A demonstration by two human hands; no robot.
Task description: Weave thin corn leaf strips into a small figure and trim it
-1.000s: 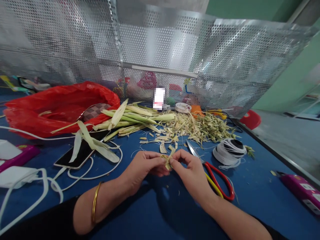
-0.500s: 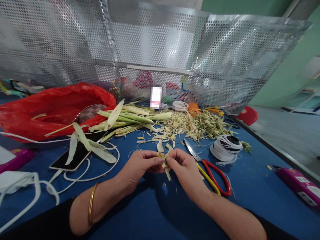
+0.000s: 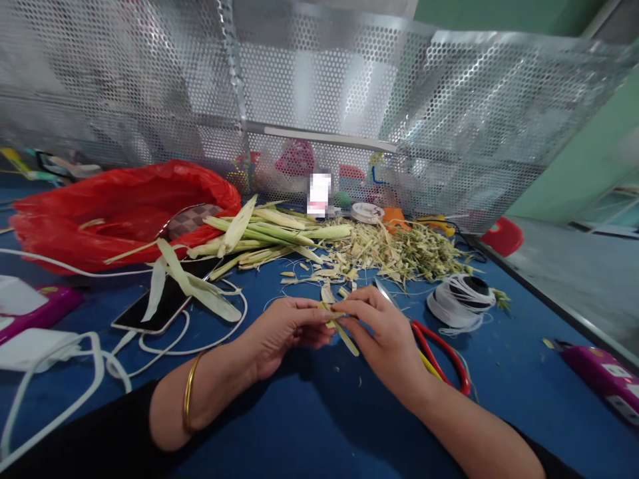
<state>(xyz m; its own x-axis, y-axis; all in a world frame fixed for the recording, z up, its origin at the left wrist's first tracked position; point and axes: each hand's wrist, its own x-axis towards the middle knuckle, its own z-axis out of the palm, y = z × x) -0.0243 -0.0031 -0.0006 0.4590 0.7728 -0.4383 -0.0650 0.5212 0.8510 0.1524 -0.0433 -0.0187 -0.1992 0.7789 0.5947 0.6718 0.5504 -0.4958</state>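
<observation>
Loose tail of the narrow husk strip (image 3: 349, 339) has swung rightward since the earlier frame, so it slants near-right now. Strip's between both hands: left hand (image 3: 284, 330) pinches it, right hand's (image 3: 384, 332) fingertips touch it (can't tell if gripping), nearer the tail. Scissors (image 3: 455, 359) sit just right.

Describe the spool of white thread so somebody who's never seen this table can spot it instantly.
In front of the metal mesh screen, on the blue table, lies a heap of plant scraps. Nearer than its right end, just beyond the scissors, is the spool of white thread. Loose white strands around a black core set it apart from both.
</observation>
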